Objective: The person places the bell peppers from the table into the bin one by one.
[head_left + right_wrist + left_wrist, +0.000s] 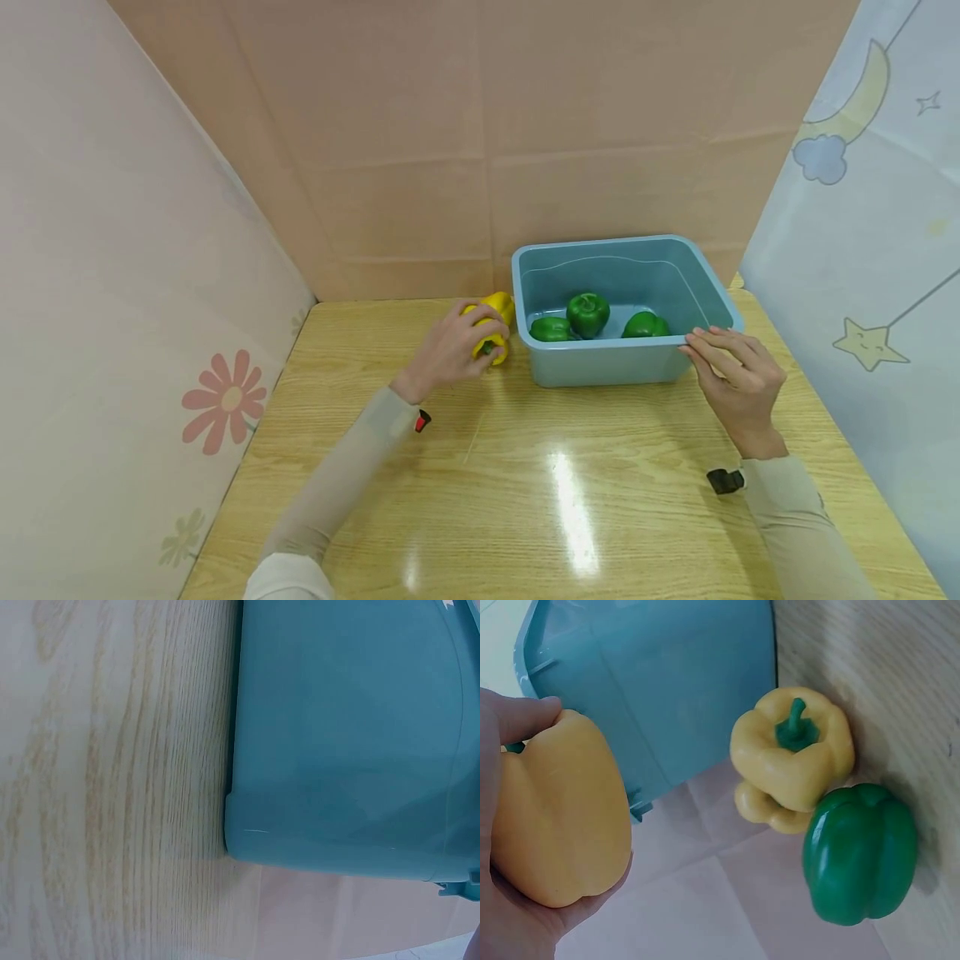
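Observation:
My left hand (453, 342) grips a yellow bell pepper (566, 814) just left of the blue tub (607, 367), thumb near its green stem. Beyond that hand, two more yellow bell peppers, the front one (795, 754) overlapping the other (761, 810), sit beside the tub with a green bell pepper (861, 855). My right hand (738, 379) pinches the tub's rim at the front right corner, with the thumb on the outside. Inside the tub lie three green bell peppers: one at left (551, 329), one in the middle (588, 315) and one at right (645, 324), partly hidden by the front wall.
The tub stands on a wooden table (420, 500), close to the pinkish-brown backdrop (390, 167). A flower-printed panel (150, 250) borders the left side, and a panel with moon and stars (885, 242) the right. Tub wall (345, 750) fills much of the right wrist view.

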Available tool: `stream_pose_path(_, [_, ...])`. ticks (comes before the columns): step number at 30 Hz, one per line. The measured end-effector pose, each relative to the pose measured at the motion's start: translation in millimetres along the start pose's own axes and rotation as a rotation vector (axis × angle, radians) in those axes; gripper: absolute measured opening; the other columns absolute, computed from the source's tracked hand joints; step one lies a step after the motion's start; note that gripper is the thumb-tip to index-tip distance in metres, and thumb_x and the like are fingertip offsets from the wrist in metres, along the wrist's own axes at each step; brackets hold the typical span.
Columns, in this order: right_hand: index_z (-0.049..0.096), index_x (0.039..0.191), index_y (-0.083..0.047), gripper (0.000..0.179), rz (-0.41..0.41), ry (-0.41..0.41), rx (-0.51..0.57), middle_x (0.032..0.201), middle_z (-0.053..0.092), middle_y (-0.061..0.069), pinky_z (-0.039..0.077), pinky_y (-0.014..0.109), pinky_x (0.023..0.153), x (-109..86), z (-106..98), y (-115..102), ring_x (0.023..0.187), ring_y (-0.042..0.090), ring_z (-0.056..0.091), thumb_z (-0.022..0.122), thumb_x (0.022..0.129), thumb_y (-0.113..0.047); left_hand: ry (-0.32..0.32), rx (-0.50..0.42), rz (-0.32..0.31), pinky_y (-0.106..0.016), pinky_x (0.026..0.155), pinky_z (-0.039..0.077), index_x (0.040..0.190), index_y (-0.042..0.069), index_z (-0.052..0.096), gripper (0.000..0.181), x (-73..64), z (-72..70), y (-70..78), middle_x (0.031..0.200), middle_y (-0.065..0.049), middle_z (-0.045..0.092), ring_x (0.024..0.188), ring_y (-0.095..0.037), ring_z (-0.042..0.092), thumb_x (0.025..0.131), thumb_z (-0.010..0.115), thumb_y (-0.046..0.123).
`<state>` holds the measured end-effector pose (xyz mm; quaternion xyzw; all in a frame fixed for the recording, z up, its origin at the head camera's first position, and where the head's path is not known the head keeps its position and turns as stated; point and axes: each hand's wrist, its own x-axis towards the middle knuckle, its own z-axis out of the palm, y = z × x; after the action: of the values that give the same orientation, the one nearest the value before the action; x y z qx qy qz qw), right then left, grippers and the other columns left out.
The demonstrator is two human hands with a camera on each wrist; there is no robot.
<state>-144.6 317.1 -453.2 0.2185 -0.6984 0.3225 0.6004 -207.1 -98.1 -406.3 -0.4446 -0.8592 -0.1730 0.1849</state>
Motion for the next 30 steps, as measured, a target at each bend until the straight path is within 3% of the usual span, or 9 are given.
stream_pose_path(7, [0.085,0.090,0.001,0.027,-0.004,0.002,0.000,0.089,0.079,0.023,0.058,0.029,0.101,-0.3,-0.5,0.0,0.077,0.052,0.069,0.087,0.091,-0.026,0.043,0.010,0.028,-0.046,0.102,0.056,0.108,0.015,0.075,0.017,10.2,-7.1,-2.2,0.116,-0.003,0.071,0.119,-0.033,0.062,0.093,0.083,0.021])
stream_pose_path(23, [0.085,0.090,0.002,0.026,-0.003,-0.008,0.006,0.089,0.079,0.024,0.058,0.028,0.102,1.8,0.1,-2.2,0.078,0.052,0.069,0.087,0.091,-0.024,0.064,-0.007,0.034,-0.048,0.110,0.049,0.107,0.015,0.074,0.017,30.9,-21.6,-7.8,0.122,-0.006,0.072,0.120,-0.033,0.061,0.094,0.083,0.021])
stream_pose_path(30, [0.085,0.091,0.002,0.026,-0.003,-0.012,0.007,0.089,0.079,0.024,0.057,0.028,0.102,1.3,-0.5,-1.4,0.078,0.052,0.069,0.087,0.091,-0.025,0.053,-0.074,-0.046,-0.050,0.101,0.055,0.110,0.018,0.076,0.017,39.3,-23.3,-7.3,0.124,-0.004,0.072,0.126,-0.033,0.057,0.096,0.081,0.025])
